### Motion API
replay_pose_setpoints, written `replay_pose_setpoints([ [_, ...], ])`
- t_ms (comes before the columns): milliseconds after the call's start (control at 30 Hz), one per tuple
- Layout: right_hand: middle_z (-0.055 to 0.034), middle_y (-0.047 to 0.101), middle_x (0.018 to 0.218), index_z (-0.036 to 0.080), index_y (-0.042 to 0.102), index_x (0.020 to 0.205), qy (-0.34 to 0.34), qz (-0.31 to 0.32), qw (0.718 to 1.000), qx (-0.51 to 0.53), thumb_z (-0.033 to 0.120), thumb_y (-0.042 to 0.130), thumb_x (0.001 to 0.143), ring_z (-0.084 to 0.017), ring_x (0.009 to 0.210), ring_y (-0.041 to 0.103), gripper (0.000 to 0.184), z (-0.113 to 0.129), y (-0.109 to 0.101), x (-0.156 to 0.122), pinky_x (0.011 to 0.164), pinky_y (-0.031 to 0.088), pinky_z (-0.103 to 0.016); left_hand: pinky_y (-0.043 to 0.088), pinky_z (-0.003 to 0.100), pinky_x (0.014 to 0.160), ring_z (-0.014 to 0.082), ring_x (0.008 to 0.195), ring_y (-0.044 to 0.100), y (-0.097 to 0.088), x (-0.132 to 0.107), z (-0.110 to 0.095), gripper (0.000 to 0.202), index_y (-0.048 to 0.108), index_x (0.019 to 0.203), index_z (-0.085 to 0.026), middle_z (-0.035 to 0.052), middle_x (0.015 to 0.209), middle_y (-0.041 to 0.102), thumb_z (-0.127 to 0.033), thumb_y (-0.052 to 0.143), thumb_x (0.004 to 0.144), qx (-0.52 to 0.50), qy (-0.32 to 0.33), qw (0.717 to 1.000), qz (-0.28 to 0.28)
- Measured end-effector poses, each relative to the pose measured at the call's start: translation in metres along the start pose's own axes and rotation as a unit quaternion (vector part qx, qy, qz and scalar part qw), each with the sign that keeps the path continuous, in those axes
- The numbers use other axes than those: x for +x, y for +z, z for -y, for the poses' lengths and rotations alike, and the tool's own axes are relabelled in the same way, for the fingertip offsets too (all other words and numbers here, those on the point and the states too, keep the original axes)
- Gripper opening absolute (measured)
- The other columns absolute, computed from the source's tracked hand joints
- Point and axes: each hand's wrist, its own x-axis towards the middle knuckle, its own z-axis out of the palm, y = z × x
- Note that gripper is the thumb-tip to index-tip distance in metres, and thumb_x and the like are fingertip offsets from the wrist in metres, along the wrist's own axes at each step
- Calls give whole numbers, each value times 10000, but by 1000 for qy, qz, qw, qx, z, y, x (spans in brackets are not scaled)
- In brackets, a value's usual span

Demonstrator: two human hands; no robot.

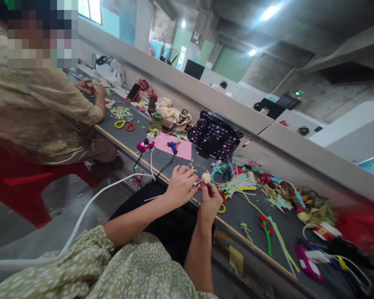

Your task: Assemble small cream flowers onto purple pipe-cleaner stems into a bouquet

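My left hand (180, 186) and my right hand (209, 200) are raised together just in front of the dark table's near edge (162, 176). Both pinch a small cream flower-like piece (206, 177) on a thin lilac stem that runs back down toward my lap. The left hand's fingers curl round the stem; the right hand's fingertips close on the cream head. Just beyond the hands lies a heap of coloured pipe cleaners (237, 182) on the table.
A pink sheet (166, 143) with a blue glue gun (173, 145) lies ahead, beside a dotted dark bag (215, 135). White and black cables trail off the edge. Another person in a beige top (40, 116) sits on a red chair at the left, hands on the table.
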Motion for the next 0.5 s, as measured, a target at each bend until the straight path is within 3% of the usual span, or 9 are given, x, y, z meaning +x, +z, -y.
replay_pose_setpoints([
  [300,-38,645,723,115,700,852,-51,0,997,-57,459,621,746,-132,646,514,368,1,-1,-3,641,417,-261,222,495,1047,209,939,508,4,0,6,169,647,767,-196,23,780,635,-267,524,860,-3,1,1000,-25],
  [500,-35,635,723,122,698,849,-60,-7,995,-82,472,625,738,-129,645,500,374,1,-5,0,639,416,-263,218,500,1037,208,945,504,3,1,3,186,676,787,-201,23,754,632,-212,503,855,-21,12,1000,-10],
])
